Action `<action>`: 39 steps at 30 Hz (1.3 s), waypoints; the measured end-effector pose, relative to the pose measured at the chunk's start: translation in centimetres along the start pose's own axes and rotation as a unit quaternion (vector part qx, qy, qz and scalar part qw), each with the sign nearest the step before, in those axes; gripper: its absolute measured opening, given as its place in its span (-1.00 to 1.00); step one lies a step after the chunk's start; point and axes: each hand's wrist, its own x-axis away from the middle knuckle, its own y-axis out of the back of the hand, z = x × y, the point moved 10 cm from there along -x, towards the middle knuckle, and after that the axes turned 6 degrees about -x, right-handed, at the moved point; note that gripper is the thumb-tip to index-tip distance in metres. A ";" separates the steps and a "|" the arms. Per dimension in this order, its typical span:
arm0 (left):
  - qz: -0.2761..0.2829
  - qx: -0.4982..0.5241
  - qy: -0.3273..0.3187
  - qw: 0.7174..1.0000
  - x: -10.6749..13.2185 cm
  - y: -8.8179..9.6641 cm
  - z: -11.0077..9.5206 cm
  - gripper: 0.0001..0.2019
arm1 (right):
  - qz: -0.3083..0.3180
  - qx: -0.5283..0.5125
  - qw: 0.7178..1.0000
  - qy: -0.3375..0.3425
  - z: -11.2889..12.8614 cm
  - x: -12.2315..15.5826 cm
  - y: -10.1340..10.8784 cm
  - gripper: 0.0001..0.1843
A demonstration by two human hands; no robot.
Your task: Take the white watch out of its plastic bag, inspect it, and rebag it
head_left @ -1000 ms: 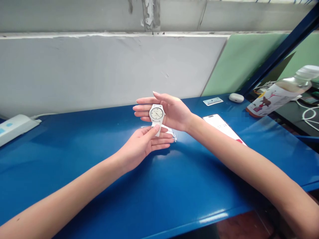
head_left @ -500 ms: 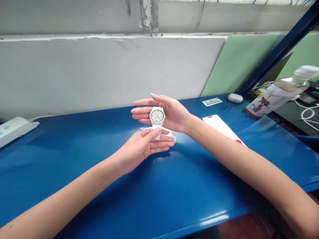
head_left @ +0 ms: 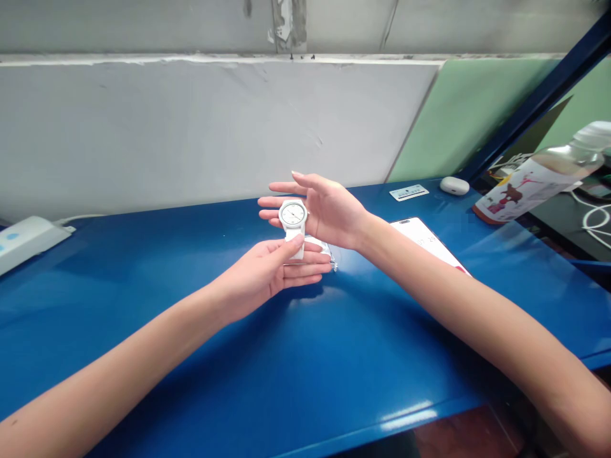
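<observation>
From eight o'clock, it's the left hand (head_left: 255, 273), palm up, thumb pressing inward, fingers toward three! The right hand (head_left: 331, 213), from four, lies open, fingers toward nine.

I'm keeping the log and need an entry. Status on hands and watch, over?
Left hand gripping white watch by its strap. Right hand open behind it, contact unclear. Dial unobstructed; shiny plastic partly hidden behind left hand.

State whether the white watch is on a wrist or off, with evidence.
Off: the left hand holds the white watch; the left wrist and right wrist are both bare.
</observation>
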 end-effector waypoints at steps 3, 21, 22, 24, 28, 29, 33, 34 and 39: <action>0.002 -0.018 -0.008 1.000 0.1 -0.2 -0.5 -0.71 | 0.012 0.080 0.996 0.029 1.6 0.5 -0.2 -0.65; -0.180 -0.608 -0.326 0.701 3.0 0.2 -4.4 -0.67 | -0.051 0.554 0.757 0.342 2.1 10.7 0.1 -0.75; -0.176 -0.611 -0.317 0.704 2.8 0.3 -4.1 -0.65 | -0.048 0.560 0.757 0.334 2.1 10.7 0.4 -0.75; -0.166 -0.619 -0.299 0.707 2.3 0.4 -3.6 -0.57 | -0.049 0.578 0.747 0.324 2.5 10.8 1.0 -0.75; -0.131 -0.640 -0.268 0.708 1.2 0.8 -2.5 -0.35 | -0.082 0.618 0.712 0.322 4.1 11.2 2.1 -0.79; -0.123 -0.644 -0.259 0.710 0.9 1.0 -2.2 -0.34 | -0.084 0.627 0.706 0.319 4.4 11.2 2.3 -0.79; -0.098 -0.639 -0.232 0.727 0.0 1.5 -1.4 -0.38 | -0.065 0.656 0.691 0.296 4.4 10.8 3.2 -0.80; -0.094 -0.636 -0.231 0.730 -0.1 1.6 -1.3 -0.41 | -0.057 0.666 0.686 0.288 4.2 10.7 3.5 -0.80; -0.088 -0.635 -0.242 0.729 -0.1 1.4 -1.1 -0.48 | -0.041 0.706 0.671 0.225 4.1 10.3 5.3 -0.80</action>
